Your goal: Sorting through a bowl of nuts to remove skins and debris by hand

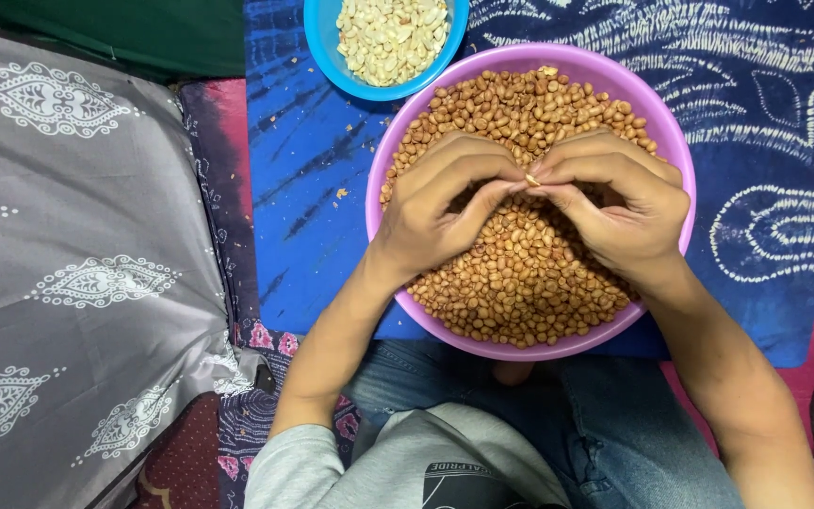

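A large purple bowl (pixel 383 141) heaped with brown-skinned peanuts (pixel 520 283) sits on a blue patterned cloth just in front of my knees. Both my hands hover over its middle, fingertips meeting. My left hand (pixel 445 203) and my right hand (pixel 614 203) pinch a single peanut (pixel 531 179) between thumbs and fingers, its pale inside partly showing. At the top edge stands a smaller blue bowl (pixel 317 42) filled with pale skinned peanuts (pixel 390 36).
A grey pillow with white ornaments (pixel 77 264) lies to the left. The blue patterned cloth (pixel 765 141) spreads to the right, with bits of peanut skin (pixel 341 193) scattered left of the purple bowl. My jeans and grey shirt fill the bottom.
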